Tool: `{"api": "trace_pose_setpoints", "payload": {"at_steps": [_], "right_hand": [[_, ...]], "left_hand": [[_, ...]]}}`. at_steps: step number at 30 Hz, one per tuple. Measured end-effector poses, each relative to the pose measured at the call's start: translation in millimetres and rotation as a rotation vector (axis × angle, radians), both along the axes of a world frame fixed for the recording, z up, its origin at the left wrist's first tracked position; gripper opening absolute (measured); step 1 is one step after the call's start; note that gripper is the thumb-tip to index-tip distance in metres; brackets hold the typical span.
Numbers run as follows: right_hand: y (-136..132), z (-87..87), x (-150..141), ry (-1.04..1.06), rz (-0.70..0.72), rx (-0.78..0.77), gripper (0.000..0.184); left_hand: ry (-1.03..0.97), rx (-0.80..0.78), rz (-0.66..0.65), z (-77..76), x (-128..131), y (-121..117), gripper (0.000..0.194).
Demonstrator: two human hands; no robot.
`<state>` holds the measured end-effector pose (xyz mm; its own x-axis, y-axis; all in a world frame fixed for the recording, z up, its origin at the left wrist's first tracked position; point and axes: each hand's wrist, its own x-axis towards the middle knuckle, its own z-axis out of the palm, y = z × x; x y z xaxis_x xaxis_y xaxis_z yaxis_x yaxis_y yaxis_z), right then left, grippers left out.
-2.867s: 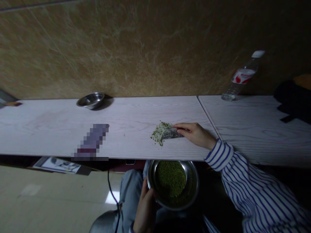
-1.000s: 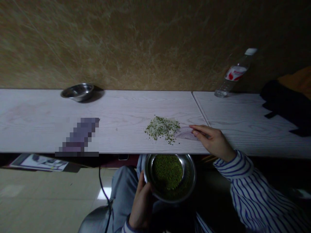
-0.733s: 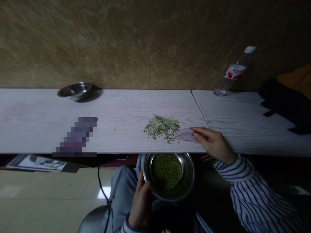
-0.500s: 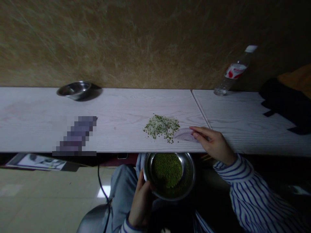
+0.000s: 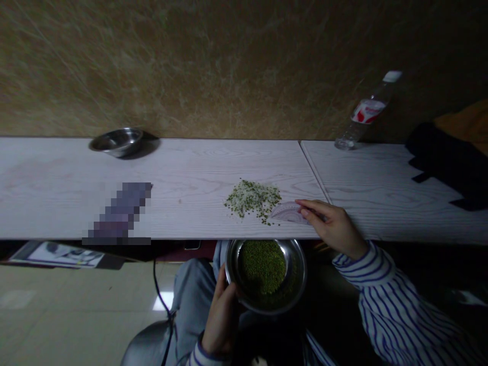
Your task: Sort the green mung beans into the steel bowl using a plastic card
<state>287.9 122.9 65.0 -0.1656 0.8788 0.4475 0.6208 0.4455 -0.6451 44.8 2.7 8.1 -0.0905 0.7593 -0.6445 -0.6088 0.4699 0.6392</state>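
My left hand point(image 5: 223, 315) grips the left rim of a steel bowl point(image 5: 299, 284), which is held just below the table's front edge. Green mung beans point(image 5: 264, 267) cover the bottom of that bowl. Between the thumb and fingers of my right hand point(image 5: 335, 223) is a clear protractor point(image 5: 288, 212), low over the table. Its left end reaches the right side of a pile of white grains mixed with green beans point(image 5: 252, 197). A few beans lie loose at the pile's lower right.
A second steel bowl point(image 5: 118, 143) stands tilted at the back left of the white table point(image 5: 190, 173). A blurred-out flat object point(image 5: 124, 211) lies at the left. At the back right are a plastic bottle point(image 5: 366, 114) and a dark cloth item point(image 5: 446, 162).
My right hand and the protractor have shifted very slightly left, towards the pile. The bowl in my left hand stays in place.
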Motion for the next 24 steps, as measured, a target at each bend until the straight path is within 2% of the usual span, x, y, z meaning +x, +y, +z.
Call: {"api": "trace_pose_setpoints", "payload": {"at_steps": [11, 24], "right_hand": [[12.9, -4.9, -0.2, -0.004, -0.022, -0.020, 0.027], [11.0, -0.5, -6.7, 0.016, 0.046, 0.003, 0.025]], "left_hand": [[0.002, 0.001, 0.009, -0.6, -2.6, -0.1, 0.079], [-0.023, 0.027, 0.005, -1.3, -3.1, -0.5, 0.077]]}}
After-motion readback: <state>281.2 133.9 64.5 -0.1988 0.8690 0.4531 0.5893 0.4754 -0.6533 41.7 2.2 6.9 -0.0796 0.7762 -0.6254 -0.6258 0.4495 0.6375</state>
